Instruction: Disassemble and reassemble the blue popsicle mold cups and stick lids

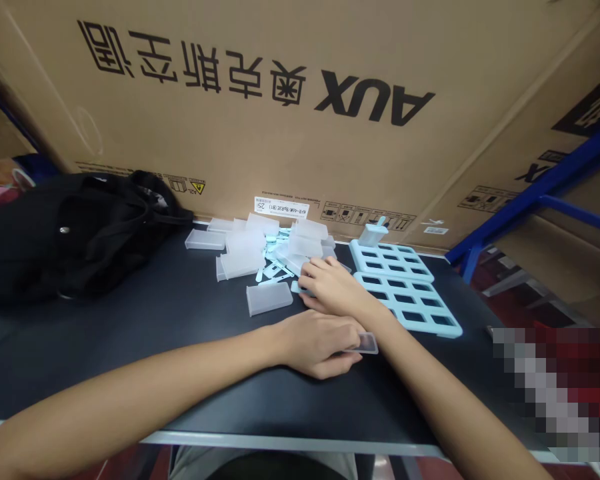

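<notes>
My left hand [323, 341] is closed around a translucent popsicle mould [367, 343], whose open end sticks out past the fingers. Crossing above it, my right hand [330, 283] has curled fingers at the near edge of a heap. A light blue popsicle stick [296, 287] pokes out from under those fingertips, the rest of it covered by the hand. The heap mixes translucent moulds [246, 257] with several light blue sticks [275, 272]. One more mould [270, 298] lies on its side just left of my right hand.
Two light blue slotted trays [433, 308] lie to the right, one behind the other; an assembled mould [373, 232] stands in the far one. A black bag [70, 233] rests at left. A large cardboard box [260, 147] walls the back; blue metal framing [530, 190] rises at right.
</notes>
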Demonstrator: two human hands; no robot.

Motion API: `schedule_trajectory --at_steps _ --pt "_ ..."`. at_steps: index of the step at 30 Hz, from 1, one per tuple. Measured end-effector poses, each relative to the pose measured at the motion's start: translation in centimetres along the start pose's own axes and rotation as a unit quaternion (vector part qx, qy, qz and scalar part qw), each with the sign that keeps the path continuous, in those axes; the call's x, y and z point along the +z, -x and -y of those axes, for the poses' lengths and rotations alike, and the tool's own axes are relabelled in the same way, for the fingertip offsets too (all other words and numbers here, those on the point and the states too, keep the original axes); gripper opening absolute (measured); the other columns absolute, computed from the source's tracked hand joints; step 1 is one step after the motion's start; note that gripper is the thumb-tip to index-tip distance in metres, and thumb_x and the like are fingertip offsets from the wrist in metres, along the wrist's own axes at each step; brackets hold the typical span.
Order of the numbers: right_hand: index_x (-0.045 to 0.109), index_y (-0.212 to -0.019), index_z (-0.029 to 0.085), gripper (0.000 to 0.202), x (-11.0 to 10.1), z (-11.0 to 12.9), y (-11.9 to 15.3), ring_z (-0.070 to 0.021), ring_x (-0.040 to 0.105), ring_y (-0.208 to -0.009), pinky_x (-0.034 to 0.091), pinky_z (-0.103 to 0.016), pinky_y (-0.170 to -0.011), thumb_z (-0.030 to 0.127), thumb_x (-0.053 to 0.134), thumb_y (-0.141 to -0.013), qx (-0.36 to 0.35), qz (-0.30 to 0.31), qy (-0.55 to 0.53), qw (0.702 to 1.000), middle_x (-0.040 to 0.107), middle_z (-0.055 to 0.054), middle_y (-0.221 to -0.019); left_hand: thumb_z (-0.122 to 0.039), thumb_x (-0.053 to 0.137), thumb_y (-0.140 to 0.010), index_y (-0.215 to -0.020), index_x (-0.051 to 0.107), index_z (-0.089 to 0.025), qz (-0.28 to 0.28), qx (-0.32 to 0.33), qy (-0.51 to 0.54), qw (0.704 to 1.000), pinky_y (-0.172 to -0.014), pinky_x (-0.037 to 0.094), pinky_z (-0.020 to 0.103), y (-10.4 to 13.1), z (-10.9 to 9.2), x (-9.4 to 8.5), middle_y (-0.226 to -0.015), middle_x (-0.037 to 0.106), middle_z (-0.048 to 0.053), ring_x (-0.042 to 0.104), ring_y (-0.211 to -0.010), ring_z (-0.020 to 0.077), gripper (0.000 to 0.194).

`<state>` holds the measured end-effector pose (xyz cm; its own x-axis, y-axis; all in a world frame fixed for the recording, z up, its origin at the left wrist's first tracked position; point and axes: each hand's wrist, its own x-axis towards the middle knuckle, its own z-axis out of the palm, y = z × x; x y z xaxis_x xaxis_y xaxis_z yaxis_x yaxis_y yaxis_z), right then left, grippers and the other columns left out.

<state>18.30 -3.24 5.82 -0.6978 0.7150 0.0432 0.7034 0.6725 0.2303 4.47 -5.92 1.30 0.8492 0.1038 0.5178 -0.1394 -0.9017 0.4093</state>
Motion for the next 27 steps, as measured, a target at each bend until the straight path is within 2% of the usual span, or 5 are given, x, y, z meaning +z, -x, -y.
schedule_trajectory --at_steps 7,12,17,23,27 --pt "0.068 -0.094 0.019 0.014 -0.3 0.1 0.6 -0.0190 0.055 -0.094 0.035 -0.033 -0.081 0.028 0.057 -0.095 -0.004 0.024 -0.082 0.996 0.064 -0.007 -0.101 -0.023 0.049 -0.094 -0.086 0.042 -0.021 -0.017 0.060 0.012 0.998 -0.079 0.052 0.029 -0.1 0.3 0.1 -0.102 0.069 0.012 0.066 -0.089 0.0179 0.010" --pt "0.064 -0.110 0.018 0.026 0.1 0.4 0.6 -0.0183 0.059 -0.085 0.038 -0.032 -0.081 0.010 0.054 -0.087 0.038 0.016 -0.074 0.996 0.069 -0.006 -0.095 -0.023 0.055 -0.090 -0.090 0.051 -0.021 -0.011 -0.002 0.070 0.998 -0.079 0.054 0.028 0.2 0.2 0.2 -0.101 0.072 0.008 0.069 -0.090 0.0175 0.004" --pt "0.064 -0.104 0.020 0.023 -0.8 -0.7 1.8 -0.0171 0.061 -0.085 0.043 -0.030 -0.077 0.012 0.050 -0.087 0.111 -0.110 -0.198 0.968 0.069 -0.004 -0.093 -0.027 0.066 -0.086 -0.116 0.043 -0.022 -0.166 -0.019 0.134 0.977 -0.085 0.056 0.034 0.6 0.8 1.0 -0.107 0.072 0.008 0.072 -0.097 0.0200 0.038" --pt "0.058 -0.088 0.024 0.018 -2.8 -2.0 4.2 -0.0146 0.060 -0.072 0.050 -0.030 -0.067 0.034 0.072 -0.082 0.229 -0.327 -0.505 0.765 0.064 -0.001 -0.083 -0.021 0.066 -0.088 -0.112 0.035 -0.024 -0.357 -0.048 0.116 0.926 -0.088 0.052 0.040 0.0 1.1 0.4 -0.106 0.063 0.008 0.063 -0.098 0.0195 0.039" --pt "0.054 -0.116 0.030 0.049 -3.2 -1.0 4.8 -0.0142 0.059 -0.064 0.051 -0.030 -0.059 0.036 0.080 -0.075 0.240 -0.338 -0.655 0.632 0.064 0.002 -0.079 -0.033 0.064 -0.092 -0.116 0.033 -0.024 -0.385 -0.092 0.123 0.910 -0.088 0.052 0.039 -0.2 1.3 0.4 -0.109 0.054 0.007 0.059 -0.099 0.0188 0.041"
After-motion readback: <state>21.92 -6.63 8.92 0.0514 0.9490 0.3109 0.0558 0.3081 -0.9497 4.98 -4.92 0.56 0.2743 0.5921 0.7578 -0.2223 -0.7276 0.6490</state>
